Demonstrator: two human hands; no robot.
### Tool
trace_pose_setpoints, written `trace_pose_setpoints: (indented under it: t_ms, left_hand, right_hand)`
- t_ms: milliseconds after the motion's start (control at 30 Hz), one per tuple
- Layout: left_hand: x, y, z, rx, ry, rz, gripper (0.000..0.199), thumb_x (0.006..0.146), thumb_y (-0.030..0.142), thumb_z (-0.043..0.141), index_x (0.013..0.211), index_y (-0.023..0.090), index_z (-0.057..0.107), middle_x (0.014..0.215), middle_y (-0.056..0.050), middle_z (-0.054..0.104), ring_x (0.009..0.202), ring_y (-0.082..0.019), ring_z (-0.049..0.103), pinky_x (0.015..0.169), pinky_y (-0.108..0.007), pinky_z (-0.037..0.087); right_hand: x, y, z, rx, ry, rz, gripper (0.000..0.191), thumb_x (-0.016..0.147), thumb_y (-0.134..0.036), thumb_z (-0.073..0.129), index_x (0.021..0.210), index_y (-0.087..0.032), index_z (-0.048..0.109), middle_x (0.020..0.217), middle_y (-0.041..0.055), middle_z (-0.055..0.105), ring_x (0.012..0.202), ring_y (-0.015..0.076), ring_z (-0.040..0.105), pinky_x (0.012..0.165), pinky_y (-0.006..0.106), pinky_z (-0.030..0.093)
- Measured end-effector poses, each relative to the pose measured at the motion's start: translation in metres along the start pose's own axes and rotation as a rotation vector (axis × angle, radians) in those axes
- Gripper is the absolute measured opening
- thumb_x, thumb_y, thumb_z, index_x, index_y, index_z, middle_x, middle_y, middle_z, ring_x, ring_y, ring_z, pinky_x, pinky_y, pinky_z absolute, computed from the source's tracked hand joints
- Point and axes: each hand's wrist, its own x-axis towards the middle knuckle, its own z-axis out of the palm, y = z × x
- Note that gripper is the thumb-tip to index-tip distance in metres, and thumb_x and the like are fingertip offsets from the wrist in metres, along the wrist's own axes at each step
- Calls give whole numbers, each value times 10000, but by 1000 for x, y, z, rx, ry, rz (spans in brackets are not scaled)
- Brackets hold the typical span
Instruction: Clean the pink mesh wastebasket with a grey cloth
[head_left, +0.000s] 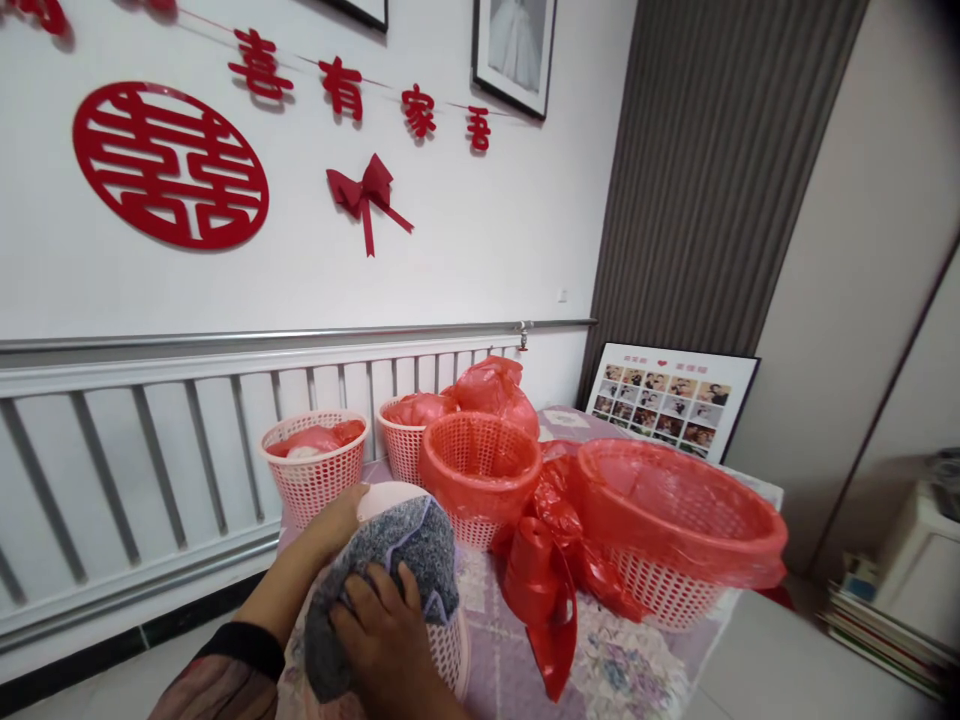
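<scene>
A pink plastic basket point(450, 650) is turned bottom-up in front of me at the lower middle. My left hand point(334, 520) rests on its upturned pale base, holding it. My right hand point(382, 625) presses a grey cloth point(409, 545) against the basket's side and base. The cloth drapes over most of the basket's near side.
On the floral-covered table point(615, 670) stand several pink lattice baskets lined with red plastic bags: one at back left point(315, 480), one behind point(405, 440), one in the middle point(480, 475), a wide one at right point(675, 540). A red bag roll point(544, 600) hangs between them. A radiator point(150, 460) lines the wall; a photo board point(671, 400) leans at back right.
</scene>
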Motion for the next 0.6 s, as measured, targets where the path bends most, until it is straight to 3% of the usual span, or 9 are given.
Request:
trace_pose_setpoints:
  t_ms: [100, 233, 300, 400, 600]
  left_hand:
    - [-3, 0, 2, 11, 12, -7, 769, 785, 547, 690, 1394, 108, 523, 1492, -211, 542, 1373, -327, 521, 1179, -462, 352]
    - [-6, 3, -1, -14, 13, -7, 756, 765, 589, 659, 1375, 152, 560, 1474, -186, 576, 1322, -335, 573, 1132, -429, 398]
    - [-7, 5, -3, -25, 18, -10, 750, 755, 587, 662, 1364, 160, 573, 1464, -181, 589, 1308, -341, 584, 1121, -434, 406]
    - [-9, 7, -4, -41, 26, -12, 762, 743, 582, 666, 1368, 155, 573, 1462, -179, 594, 1323, -348, 573, 1129, -443, 401]
    - [-21, 7, -9, -66, 18, -1, 820, 764, 566, 638, 1426, 98, 514, 1512, -197, 541, 1363, -334, 543, 1170, -436, 379]
  right_hand:
    - [-32, 29, -4, -1, 73, -54, 214, 1001, -260, 533, 1154, -346, 656, 1181, -14, 746, 1246, 265, 593, 1130, 626, 354]
    - [-91, 64, -6, 61, -8, 73, 399, 869, -63, 565, 1148, -315, 698, 1264, 57, 723, 1340, 314, 553, 1029, 556, 521]
    - [-121, 74, -4, 176, -80, 304, 476, 744, -38, 585, 1143, -258, 723, 1343, 113, 677, 1353, 342, 547, 1038, 529, 534]
    - [-154, 81, -7, 387, -49, 771, 634, 607, -113, 600, 1230, -192, 696, 1420, 149, 615, 1354, 350, 547, 1129, 513, 466]
    - [-174, 89, -31, 501, 143, 1413, 683, 713, -546, 573, 1254, -140, 666, 1324, 178, 673, 1352, 387, 539, 1150, 473, 438]
